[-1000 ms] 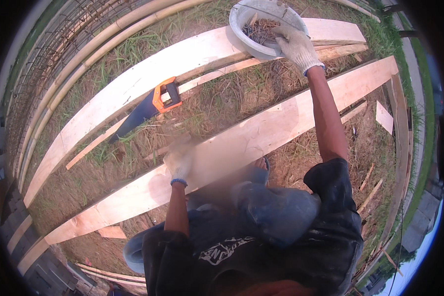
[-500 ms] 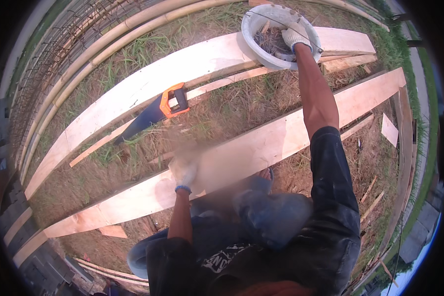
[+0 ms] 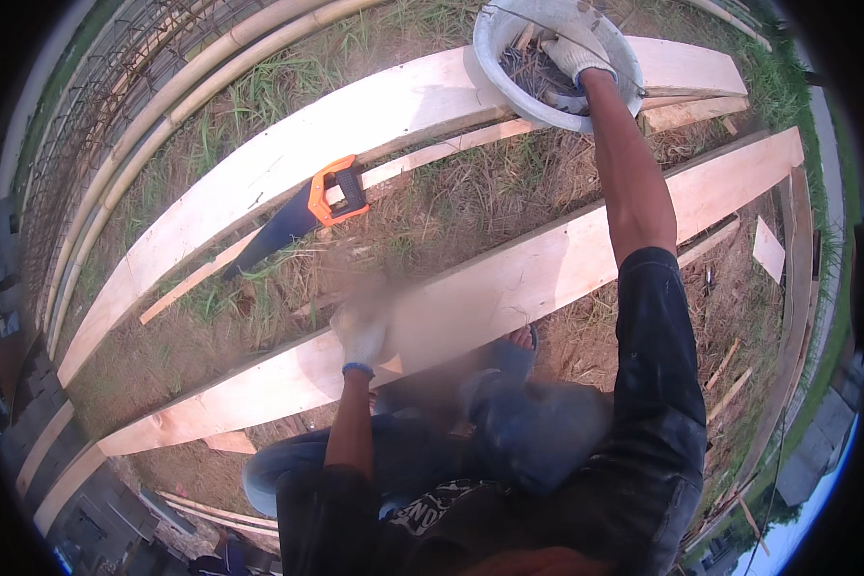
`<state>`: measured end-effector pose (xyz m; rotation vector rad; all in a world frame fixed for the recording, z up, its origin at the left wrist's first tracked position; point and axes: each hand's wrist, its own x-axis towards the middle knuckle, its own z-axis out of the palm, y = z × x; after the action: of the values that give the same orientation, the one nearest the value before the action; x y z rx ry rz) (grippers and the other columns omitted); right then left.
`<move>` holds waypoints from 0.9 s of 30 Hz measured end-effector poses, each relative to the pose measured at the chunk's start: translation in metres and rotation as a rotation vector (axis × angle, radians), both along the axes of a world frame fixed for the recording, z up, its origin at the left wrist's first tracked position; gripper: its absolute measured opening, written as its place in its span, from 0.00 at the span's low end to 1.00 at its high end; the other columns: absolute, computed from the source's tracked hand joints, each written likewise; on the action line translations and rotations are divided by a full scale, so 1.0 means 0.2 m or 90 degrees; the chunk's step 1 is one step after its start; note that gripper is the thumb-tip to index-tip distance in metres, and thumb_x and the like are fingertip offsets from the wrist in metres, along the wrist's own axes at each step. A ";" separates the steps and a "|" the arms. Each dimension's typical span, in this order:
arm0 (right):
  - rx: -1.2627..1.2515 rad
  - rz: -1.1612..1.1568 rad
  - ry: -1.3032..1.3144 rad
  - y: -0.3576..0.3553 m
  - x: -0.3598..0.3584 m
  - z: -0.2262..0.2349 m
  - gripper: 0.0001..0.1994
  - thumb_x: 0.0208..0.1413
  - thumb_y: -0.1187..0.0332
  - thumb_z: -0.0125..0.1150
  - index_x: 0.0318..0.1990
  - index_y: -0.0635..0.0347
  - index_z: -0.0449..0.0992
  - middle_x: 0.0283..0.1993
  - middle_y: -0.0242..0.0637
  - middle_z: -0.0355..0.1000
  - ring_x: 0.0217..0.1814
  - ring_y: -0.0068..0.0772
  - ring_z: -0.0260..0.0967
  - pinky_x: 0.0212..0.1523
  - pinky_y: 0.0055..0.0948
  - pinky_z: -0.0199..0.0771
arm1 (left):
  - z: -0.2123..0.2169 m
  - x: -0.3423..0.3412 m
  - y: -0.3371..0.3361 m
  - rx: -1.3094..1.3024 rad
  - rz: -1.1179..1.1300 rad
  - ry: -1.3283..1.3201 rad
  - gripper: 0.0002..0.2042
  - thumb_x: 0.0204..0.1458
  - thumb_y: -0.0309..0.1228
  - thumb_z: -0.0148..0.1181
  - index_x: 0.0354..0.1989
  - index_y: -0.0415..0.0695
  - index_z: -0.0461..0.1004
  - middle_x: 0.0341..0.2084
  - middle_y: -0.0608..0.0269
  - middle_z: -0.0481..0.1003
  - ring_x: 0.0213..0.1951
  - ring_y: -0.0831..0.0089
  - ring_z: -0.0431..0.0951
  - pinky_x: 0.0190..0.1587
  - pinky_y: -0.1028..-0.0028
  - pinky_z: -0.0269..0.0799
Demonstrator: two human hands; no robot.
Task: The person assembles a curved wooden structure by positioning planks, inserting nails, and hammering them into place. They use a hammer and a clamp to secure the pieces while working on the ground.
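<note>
My right hand (image 3: 578,50), in a white knit glove, reaches down inside a whitish bucket (image 3: 491,82) at the far right. Thin dark pieces like nails (image 3: 530,75) lie in the bucket, and a wire handle crosses its mouth. The fingers are partly hidden, so their grip does not show. My left hand (image 3: 360,331), also gloved, rests at the far edge of the near wooden plank (image 3: 547,274). A blurry smudge covers its fingers. Beyond it, a handsaw (image 3: 338,191) with an orange and black handle lies across a thin wood strip (image 3: 442,152).
A second wide plank (image 3: 288,149) lies farther off, partly behind the bucket. Bamboo poles (image 3: 202,77) and rusty steel rebar cages (image 3: 115,106) lie at the far left. Grass and dry straw cover the ground. My bent knee (image 3: 547,422) is close to the near plank.
The view has shifted slightly. My right hand remains in the bucket, and the bucket appears a little higher and farther right. My left hand stays at the near plank.
</note>
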<state>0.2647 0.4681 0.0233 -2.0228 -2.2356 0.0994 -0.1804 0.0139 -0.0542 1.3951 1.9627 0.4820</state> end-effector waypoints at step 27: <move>0.074 0.010 0.425 -1.24 -0.54 0.26 0.07 0.67 0.68 0.62 0.47 0.59 0.78 0.38 0.41 0.79 0.38 0.39 0.79 0.40 0.36 0.77 | 0.20 0.04 0.00 -0.015 -0.002 0.016 0.10 0.57 0.42 0.66 0.38 0.52 0.87 0.39 0.60 0.86 0.48 0.56 0.83 0.57 0.57 0.70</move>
<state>0.1558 0.2196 0.0756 -1.5911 -1.7808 0.5425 -0.1731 0.0131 -0.0134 1.3958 1.9794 0.4402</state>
